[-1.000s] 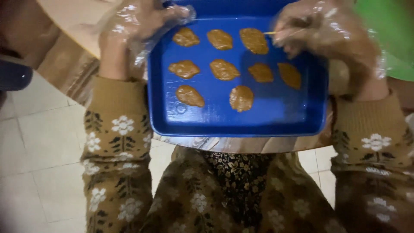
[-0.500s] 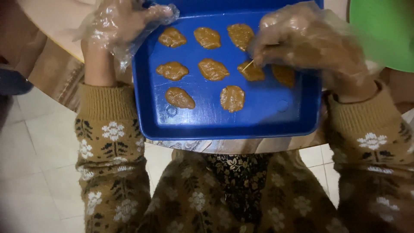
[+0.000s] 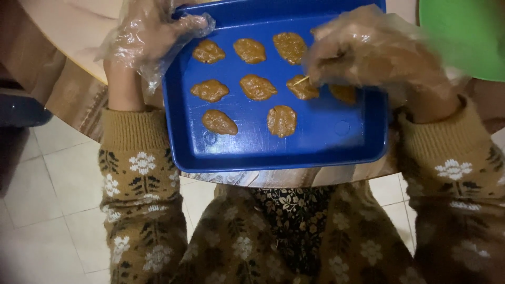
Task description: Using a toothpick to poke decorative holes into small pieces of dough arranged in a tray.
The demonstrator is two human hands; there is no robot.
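A blue plastic tray (image 3: 315,139) rests on the table edge in front of me. Several flat brown dough pieces lie in rows on it, one at the middle (image 3: 258,87) and one low on the left (image 3: 219,122). My left hand (image 3: 152,34), in a clear plastic glove, grips the tray's top left rim. My right hand (image 3: 368,52), also gloved, hovers over the tray's right side and pinches a thin wooden stick (image 3: 301,81). The stick's tip touches a dough piece (image 3: 304,89) in the middle row. Another piece (image 3: 344,93) lies partly under that hand.
A green plate (image 3: 465,34) sits at the top right, beside the tray. The round table (image 3: 68,31) has a light top with a patterned cloth edge. A dark object (image 3: 18,108) stands at the left over pale floor tiles. My lap is below the tray.
My right hand has moved down and left across the tray, bringing the stick from the upper right pieces onto a middle-row piece. My left hand kept its hold on the rim.
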